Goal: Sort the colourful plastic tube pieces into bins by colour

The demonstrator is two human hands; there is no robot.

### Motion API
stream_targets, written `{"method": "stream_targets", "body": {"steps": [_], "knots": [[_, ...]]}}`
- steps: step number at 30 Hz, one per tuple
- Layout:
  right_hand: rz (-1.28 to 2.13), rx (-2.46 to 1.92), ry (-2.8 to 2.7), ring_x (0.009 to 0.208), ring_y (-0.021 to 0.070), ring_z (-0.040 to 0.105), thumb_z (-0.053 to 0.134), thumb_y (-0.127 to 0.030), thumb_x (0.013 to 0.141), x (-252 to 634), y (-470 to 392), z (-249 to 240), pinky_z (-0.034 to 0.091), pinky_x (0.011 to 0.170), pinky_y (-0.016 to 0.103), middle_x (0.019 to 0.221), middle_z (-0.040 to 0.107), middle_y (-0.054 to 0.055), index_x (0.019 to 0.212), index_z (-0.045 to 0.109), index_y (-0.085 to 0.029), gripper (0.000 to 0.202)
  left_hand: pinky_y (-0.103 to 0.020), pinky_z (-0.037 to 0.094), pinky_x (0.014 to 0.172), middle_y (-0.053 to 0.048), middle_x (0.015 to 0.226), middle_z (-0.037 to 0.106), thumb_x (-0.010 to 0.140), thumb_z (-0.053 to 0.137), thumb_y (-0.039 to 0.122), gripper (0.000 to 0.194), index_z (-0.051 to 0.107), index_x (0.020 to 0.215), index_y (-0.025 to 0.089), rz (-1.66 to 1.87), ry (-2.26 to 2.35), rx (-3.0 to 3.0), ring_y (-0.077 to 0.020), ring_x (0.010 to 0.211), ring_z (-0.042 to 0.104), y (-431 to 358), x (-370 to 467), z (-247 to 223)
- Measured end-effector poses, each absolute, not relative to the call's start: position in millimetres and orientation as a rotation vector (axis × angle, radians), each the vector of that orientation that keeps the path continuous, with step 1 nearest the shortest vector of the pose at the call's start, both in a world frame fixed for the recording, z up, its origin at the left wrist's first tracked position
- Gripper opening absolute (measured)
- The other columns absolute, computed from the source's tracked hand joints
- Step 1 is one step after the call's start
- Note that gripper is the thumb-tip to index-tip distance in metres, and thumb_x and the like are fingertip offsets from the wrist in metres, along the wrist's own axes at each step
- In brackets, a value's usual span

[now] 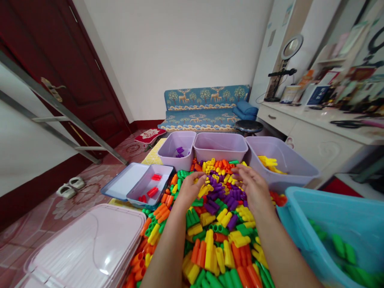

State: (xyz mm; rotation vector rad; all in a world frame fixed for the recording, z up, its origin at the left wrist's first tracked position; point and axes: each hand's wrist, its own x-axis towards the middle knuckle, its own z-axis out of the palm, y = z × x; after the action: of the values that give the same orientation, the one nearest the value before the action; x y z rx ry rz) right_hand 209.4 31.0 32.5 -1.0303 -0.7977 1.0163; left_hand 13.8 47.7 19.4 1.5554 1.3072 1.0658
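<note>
Probably light, stiff and a little slippery, the plastic tubes (222, 216) lie heaped between the bins (221, 151), and would be best pinched around their sides near the middle. The left hand (190, 187) curls beside a yellow tube (205, 191), though I cannot tell whether it grips it; the right hand (252, 186) hangs over the heap with fingers loosely spread and nothing visible in them.

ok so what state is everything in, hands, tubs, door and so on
loose pieces: heaped
left hand: over the heap, grip unclear
right hand: over the heap, fingers spread
back left tub: open, purple pieces inside
back middle tub: open
back right tub: open, yellow pieces inside
small tub: open, red pieces inside
blue tub: open, green pieces inside
door: shut
dresser drawer: looks shut
</note>
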Motion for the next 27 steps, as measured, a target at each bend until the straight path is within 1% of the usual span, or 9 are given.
{"method": "stream_targets", "body": {"steps": [4, 8, 11, 14, 16, 18, 22, 24, 27], "knots": [[1.154, -1.181, -1.355, 0.067, 0.0138, 0.064, 0.070, -0.035, 0.069, 185, 21, 26, 0.050, 0.059, 0.025, 0.099, 0.070, 0.006, 0.104, 0.065, -0.018, 0.039, -0.019, 0.035, 0.036, -0.004, 0.076, 0.063, 0.086, 0.043, 0.053, 0.050, 0.060, 0.117, 0.017, 0.963, 1.207, 1.474, -0.0116, 0.049, 0.051, 44, 18, 21], [0.890, -1.247, -1.652, 0.062, 0.0105, 0.060, 0.069, -0.026, 0.066, 169, 14, 24, 0.050, 0.059, 0.026, 0.113, 0.065, 0.005, 0.111, 0.062, -0.022, 0.046, -0.020, 0.042, 0.040, -0.010, 0.108, 0.062, 0.086, 0.043, 0.058, 0.056, 0.054, 0.126, 0.020, 0.907, 1.092, 1.376, -0.0138, 0.062, 0.058, 35, 22, 32], [0.786, -1.297, -1.659, 0.064, 0.0128, 0.061, 0.061, -0.024, 0.071, 171, 17, 23, 0.051, 0.062, 0.027, 0.098, 0.069, 0.005, 0.097, 0.066, -0.019, 0.026, -0.023, 0.050, 0.046, -0.011, 0.134, 0.048, 0.085, 0.045, 0.058, 0.058, 0.050, 0.130, 0.022, 0.860, 1.014, 1.332, -0.0164, 0.074, 0.061, 31, 21, 36], [0.809, -1.317, -1.571, 0.065, 0.0151, 0.063, 0.055, -0.023, 0.074, 180, 23, 23, 0.052, 0.063, 0.028, 0.080, 0.069, 0.004, 0.084, 0.066, -0.017, 0.016, -0.029, 0.056, 0.057, -0.011, 0.144, 0.037, 0.086, 0.046, 0.053, 0.055, 0.048, 0.132, 0.022, 0.841, 0.938, 1.296, -0.0200, 0.087, 0.062, 31, 19, 36], [0.803, -1.333, -1.533, 0.067, 0.0159, 0.065, 0.055, -0.024, 0.075, 186, 26, 22, 0.053, 0.065, 0.029, 0.080, 0.068, 0.004, 0.083, 0.065, -0.017, 0.015, -0.032, 0.058, 0.066, -0.012, 0.143, 0.039, 0.087, 0.049, 0.047, 0.052, 0.049, 0.131, 0.020, 0.861, 0.943, 1.287, -0.0224, 0.097, 0.061, 33, 18, 33], [0.743, -1.378, -1.545, 0.068, 0.0159, 0.065, 0.057, -0.027, 0.075, 191, 27, 21, 0.053, 0.067, 0.030, 0.084, 0.069, 0.004, 0.087, 0.066, -0.018, 0.017, -0.032, 0.056, 0.075, -0.013, 0.133, 0.049, 0.086, 0.053, 0.037, 0.048, 0.049, 0.130, 0.018, 0.888, 0.959, 1.288, -0.0216, 0.101, 0.060, 36, 16, 29], [0.763, -1.436, -1.667, 0.061, 0.0130, 0.062, 0.066, -0.030, 0.070, 190, 24, 18, 0.050, 0.062, 0.028, 0.092, 0.069, 0.003, 0.111, 0.062, -0.022, 0.042, -0.030, 0.052, 0.085, -0.009, 0.112, 0.064, 0.074, 0.063, 0.015, 0.058, 0.048, 0.130, 0.018, 0.929, 0.861, 1.340, -0.0174, 0.096, 0.063, 42, 14, 19], [0.827, -1.429, -1.734, 0.058, 0.0119, 0.061, 0.067, -0.028, 0.069, 187, 22, 16, 0.049, 0.060, 0.026, 0.091, 0.068, 0.002, 0.120, 0.058, -0.023, 0.052, -0.029, 0.052, 0.083, -0.008, 0.109, 0.066, 0.071, 0.065, 0.013, 0.058, 0.050, 0.128, 0.017, 0.923, 0.843, 1.383, -0.0176, 0.094, 0.064, 44, 14, 16], [0.829, -1.427, -1.822, 0.060, 0.0121, 0.061, 0.064, -0.025, 0.072, 183, 20, 16, 0.048, 0.062, 0.026, 0.089, 0.068, 0.001, 0.122, 0.056, -0.024, 0.052, -0.029, 0.052, 0.081, -0.009, 0.107, 0.068, 0.073, 0.066, 0.018, 0.053, 0.054, 0.125, 0.015, 0.895, 0.857, 1.438, -0.0188, 0.094, 0.065, 44, 12, 15]]}}
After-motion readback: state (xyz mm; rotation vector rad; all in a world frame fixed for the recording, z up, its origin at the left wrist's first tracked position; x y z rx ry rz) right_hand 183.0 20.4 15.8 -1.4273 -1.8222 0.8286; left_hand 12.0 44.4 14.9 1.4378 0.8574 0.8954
